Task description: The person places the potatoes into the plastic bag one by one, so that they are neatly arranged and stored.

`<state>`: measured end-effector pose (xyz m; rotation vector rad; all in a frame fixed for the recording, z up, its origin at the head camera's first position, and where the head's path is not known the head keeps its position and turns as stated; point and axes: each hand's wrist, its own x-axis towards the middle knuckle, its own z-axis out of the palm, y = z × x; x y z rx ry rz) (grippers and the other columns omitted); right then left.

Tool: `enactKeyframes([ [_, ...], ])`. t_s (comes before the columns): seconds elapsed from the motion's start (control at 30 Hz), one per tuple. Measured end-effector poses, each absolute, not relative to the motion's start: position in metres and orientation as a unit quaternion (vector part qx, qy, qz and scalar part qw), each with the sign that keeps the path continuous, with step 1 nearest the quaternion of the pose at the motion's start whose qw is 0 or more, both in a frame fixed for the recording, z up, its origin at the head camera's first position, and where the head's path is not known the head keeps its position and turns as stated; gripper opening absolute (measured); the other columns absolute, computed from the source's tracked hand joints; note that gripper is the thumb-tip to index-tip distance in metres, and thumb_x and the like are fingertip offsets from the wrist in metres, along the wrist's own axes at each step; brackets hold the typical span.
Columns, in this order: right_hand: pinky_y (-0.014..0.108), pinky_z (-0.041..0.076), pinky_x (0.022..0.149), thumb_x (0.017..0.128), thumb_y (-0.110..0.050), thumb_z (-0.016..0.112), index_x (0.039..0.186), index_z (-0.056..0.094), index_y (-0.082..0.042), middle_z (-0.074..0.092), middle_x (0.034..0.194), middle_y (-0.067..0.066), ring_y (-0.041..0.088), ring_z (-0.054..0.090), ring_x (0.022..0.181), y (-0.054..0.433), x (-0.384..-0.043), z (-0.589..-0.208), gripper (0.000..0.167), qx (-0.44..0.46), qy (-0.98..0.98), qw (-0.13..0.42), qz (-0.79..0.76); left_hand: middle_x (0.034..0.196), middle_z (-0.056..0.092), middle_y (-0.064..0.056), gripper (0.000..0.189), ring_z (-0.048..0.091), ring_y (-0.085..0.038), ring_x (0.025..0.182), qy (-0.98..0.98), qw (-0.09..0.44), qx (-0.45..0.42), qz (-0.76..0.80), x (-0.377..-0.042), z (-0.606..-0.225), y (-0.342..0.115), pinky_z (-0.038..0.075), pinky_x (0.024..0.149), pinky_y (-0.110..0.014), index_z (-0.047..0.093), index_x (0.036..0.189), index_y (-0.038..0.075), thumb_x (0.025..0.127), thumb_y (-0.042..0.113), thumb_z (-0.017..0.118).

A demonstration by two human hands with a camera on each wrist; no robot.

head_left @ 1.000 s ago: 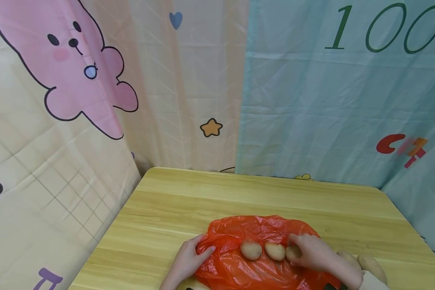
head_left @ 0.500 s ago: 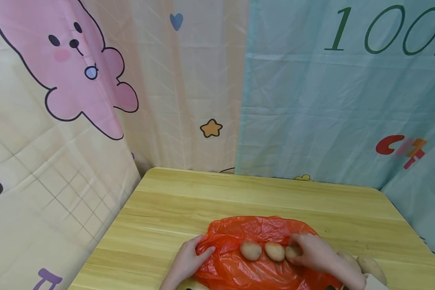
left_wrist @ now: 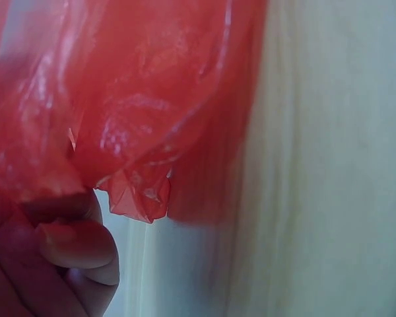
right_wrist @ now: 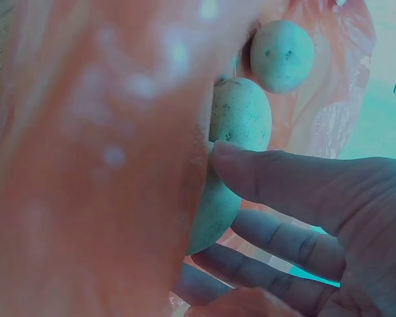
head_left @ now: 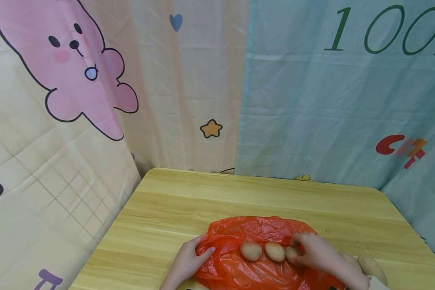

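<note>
A thin red plastic bag (head_left: 261,274) lies spread on the table, with potatoes in a row on it. My left hand (head_left: 189,257) grips the bag's left edge; in the left wrist view its curled fingers (left_wrist: 79,244) pinch the crumpled plastic. At the right end of the row, my right hand (head_left: 317,253) holds a potato (head_left: 294,255) between thumb and fingers. Beside that one lie a middle potato (head_left: 275,251) and a left potato (head_left: 251,251). A fold of the bag hides part of the held potato (right_wrist: 214,211) in the right wrist view.
Behind my right forearm, potatoes (head_left: 371,269) lie on the wooden table (head_left: 239,193) to the right of the bag. Printed curtains (head_left: 188,80) hang along the table's back and left sides.
Almost nothing differs. My right hand has shifted very slightly to the right, still at the same potato; the left hand and the bag stay in place.
</note>
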<state>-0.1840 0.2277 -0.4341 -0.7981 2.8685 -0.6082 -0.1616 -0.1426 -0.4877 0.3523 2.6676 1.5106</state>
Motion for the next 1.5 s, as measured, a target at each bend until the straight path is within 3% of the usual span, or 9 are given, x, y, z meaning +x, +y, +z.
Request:
enactKeyframes([
  [0.53,0.028,0.040,0.053,0.072,-0.027,0.082,0.081,0.061,-0.022,0.054,0.076,-0.016,0.003,0.045,0.062,0.228,-0.183,-0.435,0.024,-0.271,0.942,0.040,-0.195,0.103,0.066,-0.001,0.045,0.061,-0.011,0.086,0.866,0.024,0.118,0.486,-0.161,-0.487,-0.143,0.051,0.073,-0.028,0.062,0.119,0.004,0.090,0.038,0.065],
  [0.87,0.028,0.042,0.054,0.077,-0.027,0.078,0.080,0.061,-0.022,0.057,0.078,-0.015,0.002,0.050,0.065,0.227,-0.179,-0.430,0.018,-0.273,0.938,0.029,-0.211,0.103,0.066,0.000,0.045,0.061,-0.011,0.085,0.867,0.025,0.114,0.485,-0.162,-0.488,-0.143,0.051,0.073,-0.028,0.062,0.118,0.005,0.089,0.039,0.065],
  [1.1,0.030,0.046,0.059,0.079,-0.033,0.077,0.085,0.063,-0.020,0.059,0.080,-0.013,0.008,0.056,0.070,0.226,-0.176,-0.421,0.021,-0.217,0.950,0.031,-0.221,0.103,0.066,-0.001,0.045,0.061,-0.011,0.086,0.866,0.028,0.112,0.486,-0.162,-0.488,-0.143,0.051,0.073,-0.028,0.062,0.119,0.005,0.089,0.039,0.065],
  [1.3,0.026,0.045,0.055,0.079,-0.027,0.078,0.082,0.063,-0.023,0.058,0.073,-0.017,0.002,0.053,0.062,0.228,-0.171,-0.410,0.015,-0.191,0.957,-0.014,-0.216,0.104,0.066,-0.001,0.045,0.061,-0.011,0.085,0.862,0.035,0.110,0.494,-0.162,-0.489,-0.143,0.051,0.072,-0.027,0.062,0.120,0.005,0.089,0.038,0.065],
  [1.5,0.026,0.045,0.054,0.082,-0.025,0.075,0.082,0.065,-0.024,0.059,0.072,-0.016,0.003,0.052,0.060,0.233,-0.170,-0.398,0.010,-0.144,0.963,-0.012,-0.228,0.103,0.065,0.000,0.044,0.060,-0.010,0.083,0.860,0.034,0.109,0.497,-0.161,-0.489,-0.143,0.051,0.071,-0.026,0.062,0.120,0.005,0.089,0.038,0.066],
])
